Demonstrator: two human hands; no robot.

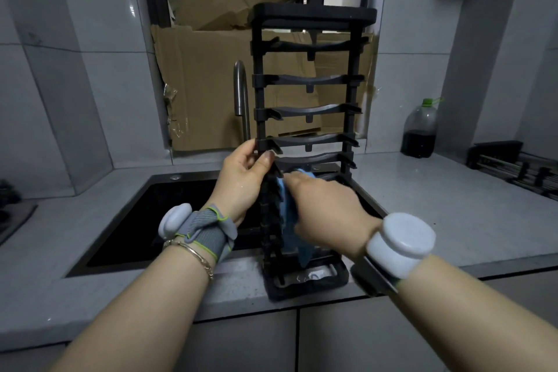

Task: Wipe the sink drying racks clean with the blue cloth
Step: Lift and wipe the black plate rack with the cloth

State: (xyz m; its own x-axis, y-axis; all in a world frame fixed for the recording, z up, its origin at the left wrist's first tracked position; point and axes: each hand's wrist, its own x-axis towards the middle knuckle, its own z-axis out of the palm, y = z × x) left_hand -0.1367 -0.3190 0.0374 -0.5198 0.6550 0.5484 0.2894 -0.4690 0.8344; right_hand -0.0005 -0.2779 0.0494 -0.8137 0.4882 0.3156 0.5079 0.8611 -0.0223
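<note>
Grey speckled countertop [453, 220] runs the full width. A dark square sink [169, 220] is sunk into it, left of centre.

Behind the sink, flattened cardboard [205, 93] fills the window opening.

Drying rack [308, 109]:
- Black or dark grey, matte, tall and narrow, ladder-like.
- Two straight uprights under a flat slab top, joined by evenly spaced crossbars.
- Each crossbar dips in a shallow curve, has a short peg under its middle and hooked tips at both ends.
- Stands upright, its rectangular tray base on the front edge of the countertop at the sink's front right corner.
- Lower rungs are hidden behind the hands.

A second dark rack [513, 166] lies flat at the right edge of the countertop, well apart. A plastic bottle [419, 130] with a green cap and dark liquid stands at the back edge, near the wall. A curved metal faucet [241, 90] rises just left of the rack's left upright.

Left hand [241, 178]: fingers and thumb wrapped round the left upright, at the fifth crossbar down.

Right hand [326, 205]: motion-blurred. It appears to be closed on the blue cloth [285, 202], pressing it against the lower rungs.

The cloth is light blue and bunched, and hangs down inside the frame toward the base. Pale round pucks are strapped on both wrists.
</note>
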